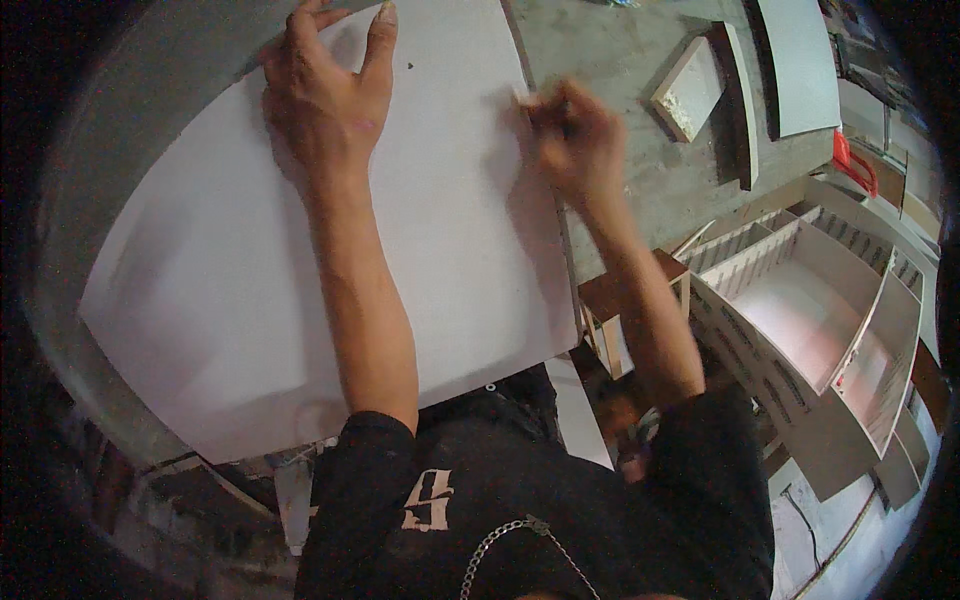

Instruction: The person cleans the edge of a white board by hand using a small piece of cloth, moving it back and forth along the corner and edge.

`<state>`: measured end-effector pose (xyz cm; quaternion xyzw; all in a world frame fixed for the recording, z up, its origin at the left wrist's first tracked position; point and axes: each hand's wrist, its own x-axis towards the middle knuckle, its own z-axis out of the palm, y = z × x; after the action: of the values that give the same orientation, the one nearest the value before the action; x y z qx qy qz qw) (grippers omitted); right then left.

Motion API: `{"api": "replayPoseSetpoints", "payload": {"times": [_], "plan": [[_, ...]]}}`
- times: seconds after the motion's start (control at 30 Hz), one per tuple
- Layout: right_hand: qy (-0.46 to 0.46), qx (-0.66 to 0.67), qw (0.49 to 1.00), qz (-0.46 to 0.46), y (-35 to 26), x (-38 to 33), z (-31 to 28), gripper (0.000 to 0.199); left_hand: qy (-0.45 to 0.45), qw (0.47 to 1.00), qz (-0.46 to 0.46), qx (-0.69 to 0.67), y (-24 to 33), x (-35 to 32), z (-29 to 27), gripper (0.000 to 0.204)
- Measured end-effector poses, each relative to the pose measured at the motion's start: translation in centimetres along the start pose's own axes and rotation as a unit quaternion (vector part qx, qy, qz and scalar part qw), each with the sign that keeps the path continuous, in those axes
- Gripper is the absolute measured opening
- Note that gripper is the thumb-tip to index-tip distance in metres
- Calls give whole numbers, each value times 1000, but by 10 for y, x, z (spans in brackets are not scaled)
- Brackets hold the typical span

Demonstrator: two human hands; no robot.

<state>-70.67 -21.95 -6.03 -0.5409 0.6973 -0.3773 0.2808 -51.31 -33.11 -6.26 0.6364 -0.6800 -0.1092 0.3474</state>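
A large white board [440, 200] lies flat on the grey-green worktable, its near edge close to my body. My left hand [325, 95] rests on the far part of the board with thumb and fingers apart, holding nothing; some fingertips are cut off by the top of the picture. At the board's right edge, my right hand [582, 140] is curled with its fingers drawn together, smeared by motion. Something small and pale shows at its fingertips, too blurred to name. A small dark spot [410, 66] marks the board between my hands.
On the worktable [620, 60] to the right lie a small pale block [690, 90], a narrow curved-looking strip [738, 105] and a white panel [800, 65]. Lower right stands a white divided box frame [800, 290], with a red object [853, 165] behind it.
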Motion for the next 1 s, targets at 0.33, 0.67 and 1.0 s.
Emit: {"api": "replayPoseSetpoints", "payload": {"times": [0.33, 0.67, 1.0], "plan": [[-62, 8, 996, 57, -4, -187, -80, 9, -35, 999, 36, 8, -10, -2, -16, 72], [301, 80, 934, 177, 65, -253, -155, 17, -685, 548, 278, -391, 158, -245, -78, 38], [-43, 48, 992, -111, -5, -122, -88, 46, -91, 955, -49, -278, 40, -73, -59, 32]]}}
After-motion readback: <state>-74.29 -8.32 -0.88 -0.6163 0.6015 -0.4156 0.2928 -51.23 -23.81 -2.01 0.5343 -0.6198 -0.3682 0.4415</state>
